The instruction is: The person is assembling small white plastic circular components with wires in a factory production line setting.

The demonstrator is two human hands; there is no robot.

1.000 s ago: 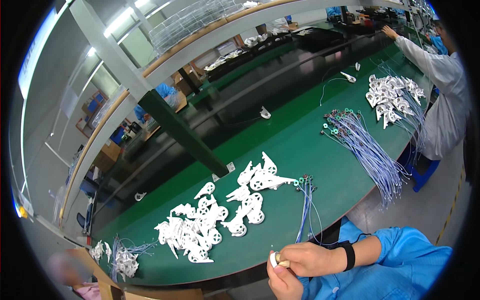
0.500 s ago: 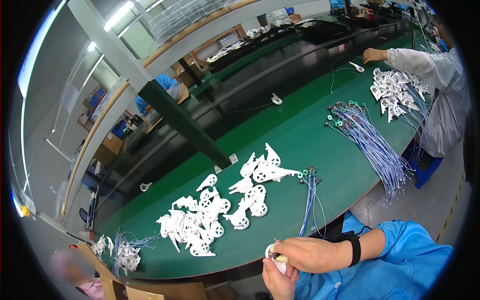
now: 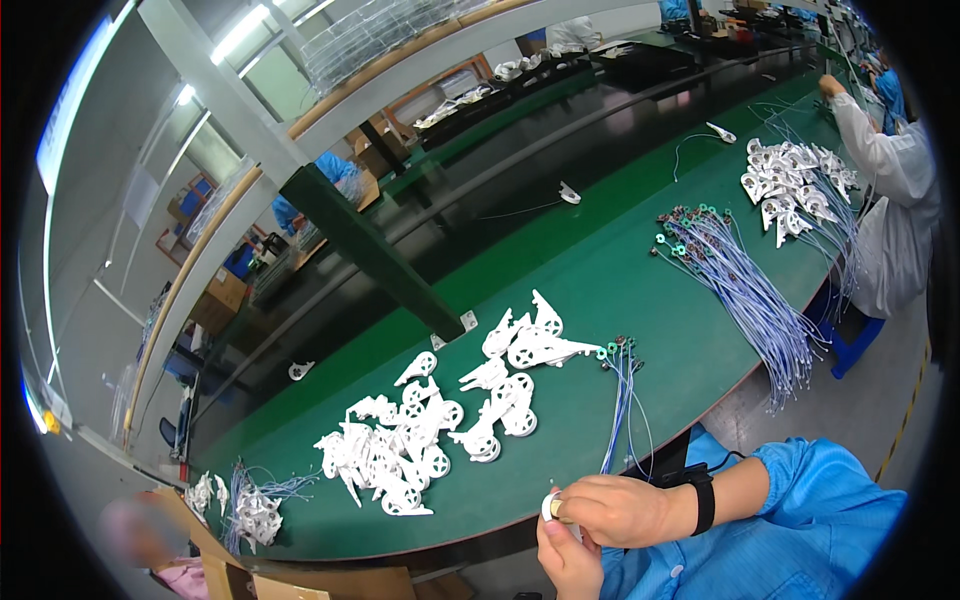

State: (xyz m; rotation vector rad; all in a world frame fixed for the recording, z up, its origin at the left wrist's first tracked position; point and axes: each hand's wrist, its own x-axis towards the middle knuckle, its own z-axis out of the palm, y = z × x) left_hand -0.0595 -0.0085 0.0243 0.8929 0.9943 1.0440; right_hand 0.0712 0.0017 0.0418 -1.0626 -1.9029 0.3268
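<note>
Close to my body, beyond the table's near edge, both hands meet on a small white plastic part [image 3: 547,507] with a rounded end. My left hand [image 3: 570,562] grips it from below, thumb pressed against it. From above, my right hand [image 3: 612,510] pinches at the same part, with yellowish covers on its fingertips; what lies under those fingers is hidden. Ahead on the green table [image 3: 560,440] lies a small bunch of blue-white wires [image 3: 622,395] with green and dark ends. Left of it spreads a heap of white plastic housings [image 3: 395,445] with spoked round ends.
A thick wire bundle [image 3: 750,300] and finished-looking white parts [image 3: 795,185] lie at the right, beside a co-worker's sleeve [image 3: 880,150]. A green post [image 3: 370,250] rises from the table. Single white parts [image 3: 569,193] ride the dark belt. A cardboard box [image 3: 340,582] stands lower left.
My hands have turned the white part, and less of it shows. Single parts on the belt have shifted right. The co-worker's hand has moved away from the belt part toward the far right.
</note>
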